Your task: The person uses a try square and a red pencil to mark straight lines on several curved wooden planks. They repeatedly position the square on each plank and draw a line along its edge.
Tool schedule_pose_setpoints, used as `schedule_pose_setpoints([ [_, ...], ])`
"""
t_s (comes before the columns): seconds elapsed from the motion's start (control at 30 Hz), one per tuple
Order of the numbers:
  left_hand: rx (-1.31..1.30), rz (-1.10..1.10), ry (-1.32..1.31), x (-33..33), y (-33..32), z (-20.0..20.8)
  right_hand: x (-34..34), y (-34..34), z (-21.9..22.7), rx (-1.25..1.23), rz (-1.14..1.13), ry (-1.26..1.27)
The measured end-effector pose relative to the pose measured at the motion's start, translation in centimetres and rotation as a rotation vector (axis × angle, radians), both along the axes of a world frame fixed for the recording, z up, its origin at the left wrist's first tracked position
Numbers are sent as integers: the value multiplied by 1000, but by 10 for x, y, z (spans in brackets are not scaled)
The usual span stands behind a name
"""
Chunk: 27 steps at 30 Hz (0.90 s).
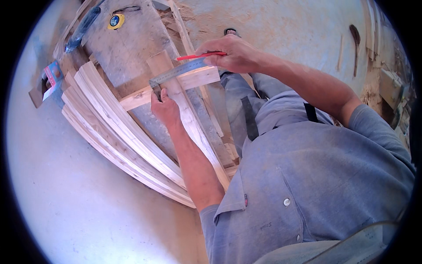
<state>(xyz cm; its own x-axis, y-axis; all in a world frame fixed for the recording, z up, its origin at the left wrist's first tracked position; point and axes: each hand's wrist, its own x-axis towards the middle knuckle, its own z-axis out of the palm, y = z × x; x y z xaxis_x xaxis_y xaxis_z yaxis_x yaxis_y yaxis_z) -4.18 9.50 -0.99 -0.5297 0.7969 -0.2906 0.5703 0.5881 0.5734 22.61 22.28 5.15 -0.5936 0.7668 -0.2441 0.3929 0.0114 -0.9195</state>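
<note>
The left hand [166, 110] is gripping one end of the metal square [181, 70]; at the square's other end, the right hand [232, 53] is holding a red pencil [191, 56].

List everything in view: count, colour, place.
metal square: one, grey, centre
pencil: one, red, in right hand
long board: one, pale, beneath the square
crosspiece: one, pale, crossing long board
wood strips: several, pale, left of long board
work surface: one, grey, under long board
tape measure: one, yellow, upper left
wrapped bundle: one, blue, upper left
carton: one, red and blue, far left
dark object: one, brown, right floor
scrap wood: many, brown, right edge
work clothes: two, grey, lower right
left hand: one, bare, on square
right hand: one, bare, around pencil
</note>
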Motion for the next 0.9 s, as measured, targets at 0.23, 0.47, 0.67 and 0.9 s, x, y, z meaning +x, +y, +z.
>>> schedule_pose_setpoints([
  [0.23, -36, 27, -48, -1, 5, 5, -21, 20, 7, -28, 103, -74],
  [0.47, 19, 16, 2, -2, 1, -5, -20, 21, -3, -45, 41, 62],
  [0.67, 10, 26, -31, 0, 5, 4, -23, 14, -4, -39, 68, 41],
  [0.9, 4, 5, 33, -2, 5, -4, -65, 40, -2, 69, 252, -61],
])
